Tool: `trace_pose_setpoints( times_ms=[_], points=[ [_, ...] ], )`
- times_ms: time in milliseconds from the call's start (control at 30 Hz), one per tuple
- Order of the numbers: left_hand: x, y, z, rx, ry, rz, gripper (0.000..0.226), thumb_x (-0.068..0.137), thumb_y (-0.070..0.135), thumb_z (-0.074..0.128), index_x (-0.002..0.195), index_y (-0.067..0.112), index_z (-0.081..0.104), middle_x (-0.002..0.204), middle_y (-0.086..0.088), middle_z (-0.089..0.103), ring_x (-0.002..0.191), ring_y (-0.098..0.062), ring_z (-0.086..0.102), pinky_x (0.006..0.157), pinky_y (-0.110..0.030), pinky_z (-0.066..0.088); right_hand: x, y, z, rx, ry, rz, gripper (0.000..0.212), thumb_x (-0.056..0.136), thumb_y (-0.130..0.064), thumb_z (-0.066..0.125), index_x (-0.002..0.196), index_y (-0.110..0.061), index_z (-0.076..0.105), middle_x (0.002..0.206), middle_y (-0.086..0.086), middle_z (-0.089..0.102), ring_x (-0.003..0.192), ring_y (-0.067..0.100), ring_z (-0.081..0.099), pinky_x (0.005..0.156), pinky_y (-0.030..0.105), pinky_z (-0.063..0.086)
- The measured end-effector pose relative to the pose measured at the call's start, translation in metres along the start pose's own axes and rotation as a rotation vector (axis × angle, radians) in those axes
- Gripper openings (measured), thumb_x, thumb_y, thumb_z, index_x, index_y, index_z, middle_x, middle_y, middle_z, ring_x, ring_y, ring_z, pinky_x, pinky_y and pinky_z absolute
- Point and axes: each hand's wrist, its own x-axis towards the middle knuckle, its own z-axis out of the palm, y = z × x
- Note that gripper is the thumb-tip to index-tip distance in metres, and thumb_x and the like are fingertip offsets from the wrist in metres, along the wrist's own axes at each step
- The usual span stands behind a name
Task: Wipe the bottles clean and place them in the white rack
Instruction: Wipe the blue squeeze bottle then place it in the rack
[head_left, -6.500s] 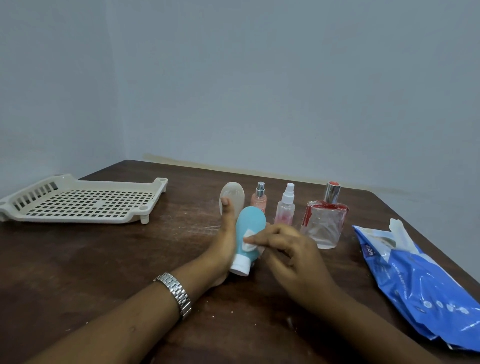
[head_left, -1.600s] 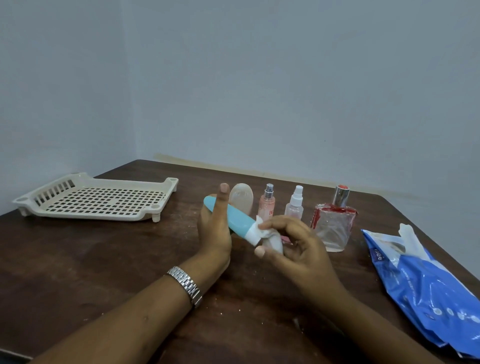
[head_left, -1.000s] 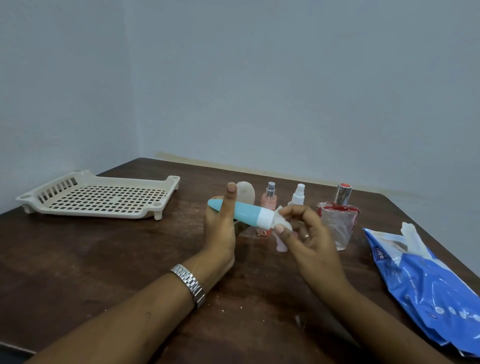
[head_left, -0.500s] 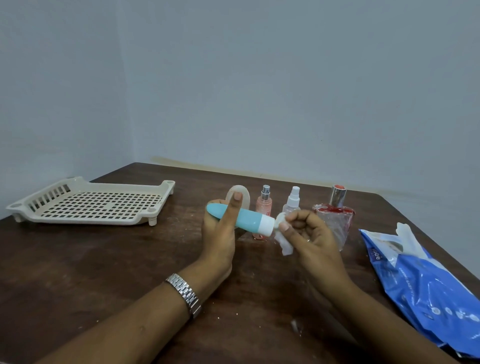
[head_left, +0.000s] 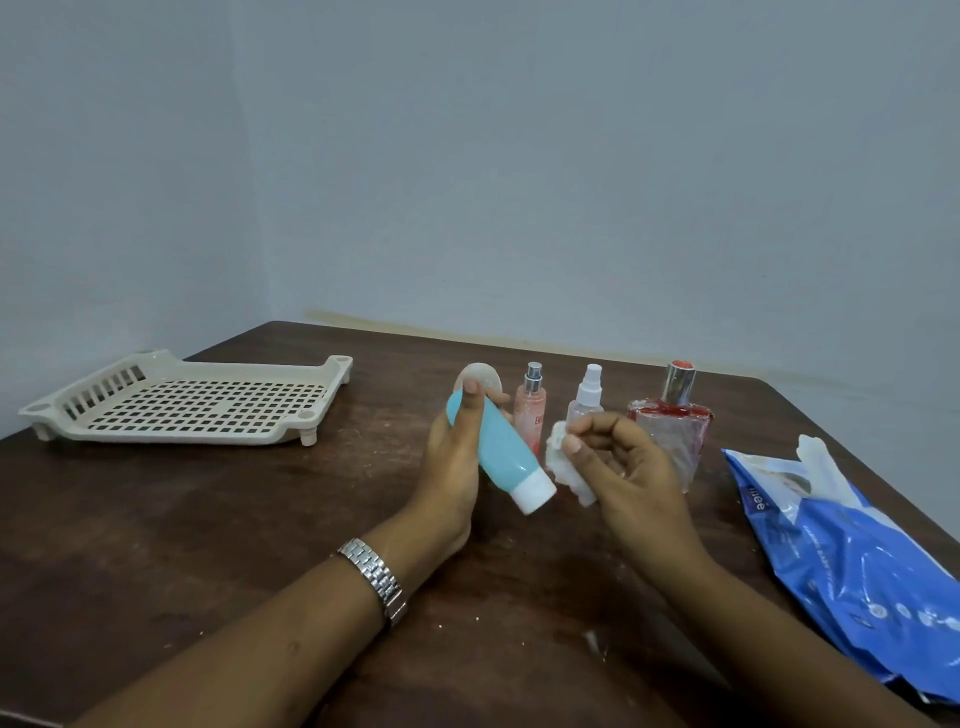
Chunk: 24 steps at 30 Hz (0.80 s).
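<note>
While your left hand (head_left: 451, 465) grips the teal bottle (head_left: 500, 448) and right hand (head_left: 626, 467) pinches the wipe (head_left: 562, 466), wiping looks done: white rack (head_left: 176, 436), ten o'clock.

A dark brown wooden table (head_left: 208, 519) sits in a corner — plain pale blue-grey walls (head_left: 571, 156) behind.

A single head-worn camera looks forward and down across the brown table (head_left: 171, 530) from close above its near edge, facing the wall (head_left: 571, 182) behind it.
</note>
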Motion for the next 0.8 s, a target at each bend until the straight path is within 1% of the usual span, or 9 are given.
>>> trace_pose_setpoints(
  times_ms=[67,167,300,433,533,600,667,733,800],
  points=[
    [0.000,-0.001,0.001,0.013,0.010,0.063,0.050,0.075,0.059,0.041,0.090,0.017,0.062,0.074,0.006,0.066,0.067,-0.007,0.063,0.068,-0.027,0.051,-0.003,0.005,0.005,-0.020,-0.090,0.080,0.009,0.087,-0.010,0.060,0.095,-0.012,0.064,0.087,-0.002,0.068,0.070,-0.003,0.061,0.057,0.013,0.047],
    [0.003,0.001,-0.003,-0.010,0.043,0.024,0.066,0.072,0.063,0.041,0.106,0.009,0.061,0.083,-0.002,0.066,0.068,-0.013,0.064,0.073,-0.037,0.055,-0.007,0.009,0.008,-0.007,-0.161,0.151,0.011,0.086,-0.015,0.062,0.096,-0.012,0.065,0.085,0.001,0.070,0.069,0.002,0.062,0.057,0.014,0.047],
    [0.003,0.005,-0.004,-0.039,0.049,-0.007,0.070,0.068,0.067,0.038,0.101,0.010,0.064,0.073,-0.004,0.067,0.058,-0.016,0.064,0.059,-0.031,0.055,-0.009,0.009,0.006,-0.052,-0.229,0.207,0.014,0.083,-0.018,0.066,0.092,-0.008,0.066,0.085,0.012,0.071,0.071,0.015,0.068,0.064,0.023,0.055],
    [0.006,0.007,-0.008,-0.018,-0.023,-0.042,0.073,0.069,0.073,0.026,0.083,0.018,0.071,0.070,-0.003,0.069,0.063,-0.020,0.064,0.065,-0.035,0.054,0.000,0.001,-0.009,-0.083,-0.447,0.286,0.024,0.074,-0.024,0.068,0.086,-0.004,0.066,0.081,0.013,0.072,0.068,0.018,0.068,0.063,0.024,0.055],
    [0.005,0.010,-0.010,-0.003,-0.179,-0.104,0.083,0.066,0.078,0.018,0.089,0.022,0.075,0.074,-0.003,0.069,0.065,-0.021,0.065,0.062,-0.031,0.055,0.005,-0.013,-0.026,-0.267,-0.645,0.251,0.021,0.075,-0.024,0.067,0.087,-0.007,0.068,0.082,0.006,0.071,0.071,0.011,0.065,0.063,0.017,0.050],
    [0.002,0.011,-0.008,0.001,-0.276,-0.155,0.086,0.065,0.079,0.016,0.095,0.025,0.076,0.076,-0.003,0.069,0.066,-0.019,0.066,0.063,-0.029,0.054,0.009,-0.015,-0.030,-0.248,-0.542,0.143,0.014,0.077,-0.018,0.066,0.088,-0.009,0.068,0.084,0.004,0.071,0.076,0.009,0.066,0.065,0.015,0.050],
    [-0.001,0.007,-0.007,0.022,-0.300,-0.172,0.087,0.065,0.080,0.017,0.105,0.027,0.074,0.085,-0.004,0.071,0.071,-0.017,0.066,0.066,-0.030,0.053,0.009,-0.011,-0.026,-0.174,-0.326,-0.032,0.011,0.080,-0.009,0.064,0.092,-0.010,0.066,0.089,0.003,0.071,0.083,0.011,0.067,0.069,0.018,0.051],
    [-0.004,0.004,-0.006,0.029,-0.302,-0.149,0.088,0.063,0.081,0.022,0.112,0.027,0.070,0.096,-0.008,0.072,0.070,-0.019,0.067,0.065,-0.032,0.055,0.009,-0.006,-0.018,-0.177,-0.159,-0.211,0.016,0.083,-0.003,0.064,0.094,-0.015,0.065,0.094,-0.002,0.069,0.088,0.011,0.065,0.076,0.022,0.053],
    [-0.006,0.003,-0.004,0.045,-0.311,-0.117,0.086,0.063,0.080,0.026,0.112,0.025,0.069,0.094,-0.011,0.073,0.067,-0.023,0.067,0.065,-0.036,0.058,0.007,-0.004,-0.011,-0.208,-0.068,-0.328,0.022,0.084,0.001,0.062,0.095,-0.018,0.064,0.093,-0.006,0.068,0.089,0.006,0.064,0.077,0.017,0.051]
  ],
)
